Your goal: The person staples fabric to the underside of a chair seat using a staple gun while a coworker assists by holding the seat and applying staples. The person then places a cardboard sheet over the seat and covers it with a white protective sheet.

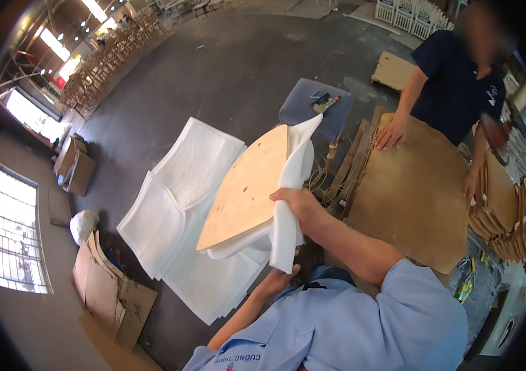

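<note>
A curved plywood panel [247, 179] with several small holes is held up in front of me, tilted. A white foam sheet [291, 176] lies behind it and folds up around its right edge. My right hand [297, 205] is closed over that edge, thumb on the plywood, gripping panel and foam together. Lower down, my left hand [280, 278] is at the bottom end of the folded foam, its fingers curled against it and partly hidden. Just beyond the panel, several white foam sheets [182, 185] lie in overlapping stacks.
At right, a co-worker [448, 93] has both hands at a large brown board [411, 185]. Curved brown pieces [504, 216] are stacked beside it. A blue-topped stool [300, 102] carries small tools. Cardboard [105, 290] leans at left, near a box [76, 166].
</note>
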`<state>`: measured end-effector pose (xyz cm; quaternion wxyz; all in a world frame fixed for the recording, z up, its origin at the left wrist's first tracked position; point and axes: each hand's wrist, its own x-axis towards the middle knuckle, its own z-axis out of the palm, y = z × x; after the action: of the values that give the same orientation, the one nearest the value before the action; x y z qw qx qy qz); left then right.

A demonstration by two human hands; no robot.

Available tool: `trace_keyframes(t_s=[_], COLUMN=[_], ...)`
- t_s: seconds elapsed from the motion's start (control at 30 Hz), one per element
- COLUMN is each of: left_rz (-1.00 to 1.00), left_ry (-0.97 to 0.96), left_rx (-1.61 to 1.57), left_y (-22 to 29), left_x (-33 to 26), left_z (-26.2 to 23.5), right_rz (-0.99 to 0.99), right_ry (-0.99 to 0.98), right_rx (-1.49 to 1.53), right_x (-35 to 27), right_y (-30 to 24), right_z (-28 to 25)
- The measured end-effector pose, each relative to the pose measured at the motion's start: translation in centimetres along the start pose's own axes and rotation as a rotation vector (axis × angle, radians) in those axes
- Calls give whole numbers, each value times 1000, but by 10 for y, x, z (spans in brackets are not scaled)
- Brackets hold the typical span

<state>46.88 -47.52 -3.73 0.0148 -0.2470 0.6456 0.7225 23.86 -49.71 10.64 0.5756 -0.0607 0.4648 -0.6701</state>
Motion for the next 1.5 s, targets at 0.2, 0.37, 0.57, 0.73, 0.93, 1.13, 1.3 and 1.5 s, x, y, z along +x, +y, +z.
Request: trace_keyframes(t_s=[0.2,0.37,0.57,0.73,0.93,1.13,1.3,1.5], left_rz=[214,301,325,288,271,295,362,446], left_ry=[206,389,251,101,-39,-106,-144,-178], left_rx=[235,-663,-827,-806,-799,-812,-820,-820], left_y=[23,107,145,169,204,234,262,290], left_x=[80,100,88,119,179,217,239,249], left_z=[-5,-103,-94,-21,90,173,217,231], right_rz=[-96,-281,-430,-462,-589,-671,-650,-621], right_ry=[-115,-120,93,121,238,330,244,242], right_rx=[229,281,328,556,664,560,554,541], right_x=[-87,-180,-260,-314,-363,-386,-401,-399], right_y=[-68,-87,-66,-51,-86,-140,-169,-189], right_z=[16,-40,-131,-201,-273,-356,-447,-484])
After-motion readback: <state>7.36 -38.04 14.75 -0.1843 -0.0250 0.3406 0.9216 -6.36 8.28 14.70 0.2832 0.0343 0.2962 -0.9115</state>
